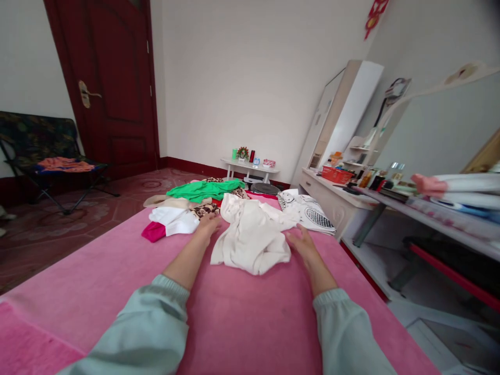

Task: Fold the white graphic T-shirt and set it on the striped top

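Observation:
A crumpled cream-white garment lies on the pink bed cover in front of me. My left hand rests at its left edge with fingers curled against the cloth near a leopard-print piece. My right hand lies flat and open on the bed at the garment's right edge, touching it. Both arms wear pale green sleeves.
More clothes lie beyond: a green garment, a white and magenta piece, a white printed piece. A cluttered desk stands right, a small white table by the wall, a folding chair and a red door left.

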`<state>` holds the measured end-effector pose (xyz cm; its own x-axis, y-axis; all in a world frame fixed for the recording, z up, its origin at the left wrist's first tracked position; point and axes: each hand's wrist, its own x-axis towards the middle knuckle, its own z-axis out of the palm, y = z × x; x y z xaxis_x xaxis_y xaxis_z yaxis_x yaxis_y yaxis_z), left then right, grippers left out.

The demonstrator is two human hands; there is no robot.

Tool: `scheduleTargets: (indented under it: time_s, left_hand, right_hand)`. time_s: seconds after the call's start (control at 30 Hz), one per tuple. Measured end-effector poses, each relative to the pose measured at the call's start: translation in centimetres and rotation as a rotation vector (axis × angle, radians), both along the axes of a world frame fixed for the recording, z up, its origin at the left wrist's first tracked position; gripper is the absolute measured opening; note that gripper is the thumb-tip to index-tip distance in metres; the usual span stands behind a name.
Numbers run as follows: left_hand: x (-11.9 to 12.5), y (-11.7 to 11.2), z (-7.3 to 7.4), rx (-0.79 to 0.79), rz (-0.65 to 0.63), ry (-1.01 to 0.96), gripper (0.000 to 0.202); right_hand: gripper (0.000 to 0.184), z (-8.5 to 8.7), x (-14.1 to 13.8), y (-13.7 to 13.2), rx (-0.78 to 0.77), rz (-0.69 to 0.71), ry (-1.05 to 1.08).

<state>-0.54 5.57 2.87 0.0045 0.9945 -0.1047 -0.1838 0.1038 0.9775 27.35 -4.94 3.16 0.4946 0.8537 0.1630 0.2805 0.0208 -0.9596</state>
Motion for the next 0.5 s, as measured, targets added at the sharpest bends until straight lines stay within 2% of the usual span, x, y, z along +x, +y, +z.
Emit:
scheduleTargets:
  time_s: [0.07, 0.1, 0.2, 0.3, 0.4, 0.43, 0.5]
  left_hand:
    - [-0.2, 0.2, -1.3, -0.005, -0.045, 0.202, 0.032]
    - [-0.2, 0.3, -1.5, 0.000, -0.074, 0.295, 0.026]
    - [-0.4, 0.1, -0.9, 0.019, -0.144, 0.530, 0.026]
    - [-0.6, -0.6, 0.0, 0.025, -0.213, 0.692, 0.035]
    - [-0.8, -1.5, 0.5, 0.007, -0.406, 0.685, 0.033]
    - [-0.7, -1.8, 0.6, 0.014, -0.486, 0.627, 0.030]
    - [-0.4, -2.1, 1.0, 0.054, -0.584, 0.405, 0.026]
  right_hand:
    - [0.035, -1.2, 0.7, 0.1, -0.139, -0.007, -0.028]
    - [0.035, -1.2, 0.8, 0.0, -0.205, 0.014, -0.030]
    - [0.052, 0.2, 0.4, -0.8, -0.465, 0.147, -0.173]
    - [0.047, 1.7, -1.1, -1.6, -0.633, 0.364, -0.371]
    - [0.027, 2.0, -2.5, -1.9, -0.559, 0.470, -0.464]
    - [0.023, 1.8, -2.6, -1.8, -0.487, 0.447, -0.449]
    - [0.019, 1.6, -2.5, -1.3, -0.312, 0.302, -0.300]
